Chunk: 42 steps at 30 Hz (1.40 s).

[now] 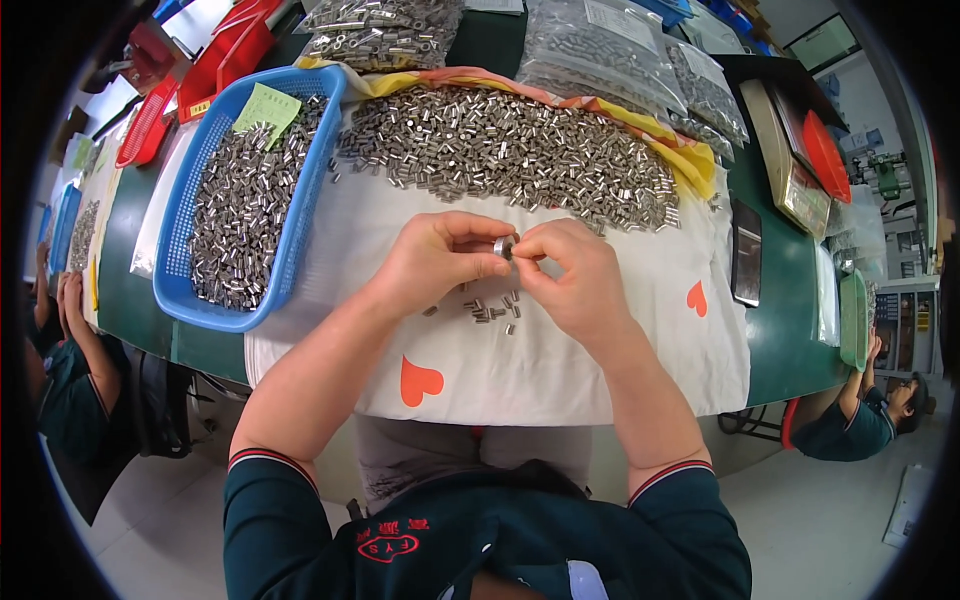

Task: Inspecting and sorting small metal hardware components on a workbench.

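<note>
- Silver metal, round and ring-like: a small ring-shaped piece [499, 246], seen in the head view above a white cloth [540, 390] on a green bench [790, 350], is pinched between thumb and forefinger of the left hand [440, 252].
- Right hand [575, 272]: thumb and fingertips drawn together at the piece's right edge; whether they grip it or something tiny cannot be told.
- Possible slip: the piece is small and looks smooth, so a loosened pinch could drop it onto the cloth.
- Possible mix-up: a few loose cylinders [487, 311] lie just below the hands, and a large heap of cylinders [500, 145] lies just beyond; a trailing finger or sleeve could sweep the two together.
- Possible spill: the blue basket [225, 318] at left is well filled, so a knock from the left forearm could scatter its contents.
- Possible roll-off: cylinders could escape past the heap's edge where the yellow cloth [700, 175] does not border it.
- Hidden: fingers cover much of the piece, including any opening through it.
- Hard to make out: the heap's underlayers, and two co-workers, warped small near the side rims, the left one partly cut off.
</note>
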Each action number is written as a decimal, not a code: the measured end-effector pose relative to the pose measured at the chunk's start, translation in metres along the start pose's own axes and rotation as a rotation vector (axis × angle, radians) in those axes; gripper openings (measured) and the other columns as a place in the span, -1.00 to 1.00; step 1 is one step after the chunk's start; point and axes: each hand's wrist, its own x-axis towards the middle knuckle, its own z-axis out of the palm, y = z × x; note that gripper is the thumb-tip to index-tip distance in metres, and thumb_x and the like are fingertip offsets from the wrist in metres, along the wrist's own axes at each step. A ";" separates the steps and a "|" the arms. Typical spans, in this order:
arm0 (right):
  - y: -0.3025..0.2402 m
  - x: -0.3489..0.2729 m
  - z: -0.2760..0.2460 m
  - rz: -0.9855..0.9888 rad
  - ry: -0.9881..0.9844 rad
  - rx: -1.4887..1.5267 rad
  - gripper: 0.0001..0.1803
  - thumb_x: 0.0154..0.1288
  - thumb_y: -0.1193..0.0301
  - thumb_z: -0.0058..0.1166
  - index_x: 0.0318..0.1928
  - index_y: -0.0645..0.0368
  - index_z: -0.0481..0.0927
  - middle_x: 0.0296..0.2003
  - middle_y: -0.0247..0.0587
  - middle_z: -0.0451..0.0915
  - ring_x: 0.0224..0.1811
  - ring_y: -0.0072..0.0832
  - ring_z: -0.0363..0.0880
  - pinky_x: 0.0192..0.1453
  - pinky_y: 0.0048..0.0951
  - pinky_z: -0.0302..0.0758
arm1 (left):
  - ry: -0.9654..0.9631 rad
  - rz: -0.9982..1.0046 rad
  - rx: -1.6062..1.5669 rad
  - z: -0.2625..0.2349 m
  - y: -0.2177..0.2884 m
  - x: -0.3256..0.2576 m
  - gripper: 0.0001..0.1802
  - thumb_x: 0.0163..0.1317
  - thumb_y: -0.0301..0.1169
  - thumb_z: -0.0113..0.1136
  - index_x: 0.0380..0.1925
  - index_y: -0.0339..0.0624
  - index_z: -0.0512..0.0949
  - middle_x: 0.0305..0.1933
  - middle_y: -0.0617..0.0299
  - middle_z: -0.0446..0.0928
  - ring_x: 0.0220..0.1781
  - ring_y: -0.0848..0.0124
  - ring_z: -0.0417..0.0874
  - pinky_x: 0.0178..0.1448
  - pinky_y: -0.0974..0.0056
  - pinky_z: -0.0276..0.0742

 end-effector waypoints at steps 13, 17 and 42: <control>0.046 0.006 -0.021 -0.066 0.080 -0.449 -0.88 -0.02 0.54 0.03 -0.41 0.14 0.58 -0.41 -0.24 0.55 -0.35 -0.30 0.48 -0.17 -0.30 0.40 | -0.104 0.134 -0.243 -0.004 -0.011 0.006 -0.65 0.15 -0.55 0.06 -0.02 -0.19 0.41 -0.04 0.04 0.49 -0.06 0.31 0.55 0.02 0.20 0.50; 0.015 0.004 -0.024 0.069 0.119 -0.039 -0.83 0.04 0.50 0.04 -0.29 0.16 0.60 -0.34 -0.22 0.55 -0.31 -0.29 0.49 -0.18 -0.35 0.42 | -0.066 0.132 -0.328 -0.007 -0.006 0.005 -0.74 0.21 -0.53 0.00 -0.08 -0.21 0.42 -0.12 0.15 0.51 -0.13 0.38 0.56 -0.02 0.22 0.52; 0.001 -0.118 -0.110 0.434 0.301 1.304 -0.55 0.40 0.25 -0.33 0.13 0.32 0.28 -0.15 -0.26 0.43 -0.18 -0.57 0.36 -0.01 -0.50 0.33 | -0.317 0.025 0.350 0.187 0.037 0.018 -0.77 0.18 -0.46 0.08 -0.20 -0.37 0.51 -0.31 0.18 0.56 -0.31 0.49 0.57 -0.18 0.41 0.51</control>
